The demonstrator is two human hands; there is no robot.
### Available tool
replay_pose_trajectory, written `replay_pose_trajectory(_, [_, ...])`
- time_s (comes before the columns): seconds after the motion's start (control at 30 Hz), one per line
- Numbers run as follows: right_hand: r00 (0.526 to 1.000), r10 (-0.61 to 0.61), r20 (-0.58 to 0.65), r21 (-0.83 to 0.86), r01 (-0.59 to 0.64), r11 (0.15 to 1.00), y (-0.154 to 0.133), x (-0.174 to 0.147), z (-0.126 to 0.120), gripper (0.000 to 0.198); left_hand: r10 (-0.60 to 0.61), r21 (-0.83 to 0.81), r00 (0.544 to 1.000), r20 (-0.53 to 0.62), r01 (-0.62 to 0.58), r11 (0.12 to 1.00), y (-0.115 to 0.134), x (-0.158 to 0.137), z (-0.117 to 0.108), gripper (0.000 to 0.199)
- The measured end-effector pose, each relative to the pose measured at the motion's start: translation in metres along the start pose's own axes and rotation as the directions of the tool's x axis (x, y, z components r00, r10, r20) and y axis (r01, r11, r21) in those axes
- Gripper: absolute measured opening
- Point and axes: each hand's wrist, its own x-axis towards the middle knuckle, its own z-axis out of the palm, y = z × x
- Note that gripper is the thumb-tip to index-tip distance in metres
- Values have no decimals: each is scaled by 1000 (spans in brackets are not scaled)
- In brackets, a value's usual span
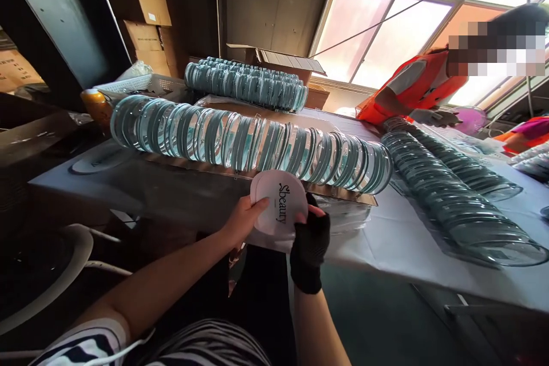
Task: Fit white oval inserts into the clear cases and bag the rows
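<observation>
Round white cards (274, 223) with dark lettering, at least two overlapping, are held between my hands above the table's near edge. My bare left hand (245, 218) pinches their left side, thumb on top. On my right hand (312, 234) is a black fingerless glove; its fingers close on the right edge of the cards. Just beyond the cards, a long row of round clear glass discs with grey-green rims (240, 140) stands on edge, lying across a flat piece of cardboard (343, 193).
More rows of discs stand behind (246, 86) and at right (463, 206). A white basket (128, 87) and an orange bottle (96, 108) are at the back left. Across the table is a person in an orange vest (412, 88). A chair (81, 246) stands at left.
</observation>
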Motion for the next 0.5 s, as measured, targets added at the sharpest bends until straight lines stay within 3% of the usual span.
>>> replay_pose_trajectory(0.1, [988, 157, 12, 112, -157, 981, -5, 5, -4, 42, 0, 11, 999, 44, -1, 1000, 0, -5, -2, 51])
replay_pose_trajectory(0.2, [993, 113, 22, -27, -112, 993, -9, 1, -5, 45, 11, 47, 1000, 2, -11, 999, 1, -6, -2, 52])
replay_pose_trajectory(0.27, [994, 112, -5, -71, -112, 991, -10, -4, -4, 47, -10, 2, 999, 44, 10, 1000, 2, -7, 0, 54])
replay_pose_trajectory(0.4, [978, 206, -12, 204, -200, 958, -9, -3, -3, 50, -43, -90, 972, 229, 65, 994, 3, -10, 3, 56])
replay_pose_trajectory(0.5, [961, 274, 36, 244, -274, 930, -10, 2, -5, 53, -30, -42, 978, 207, 40, 998, 3, -10, 3, 52])
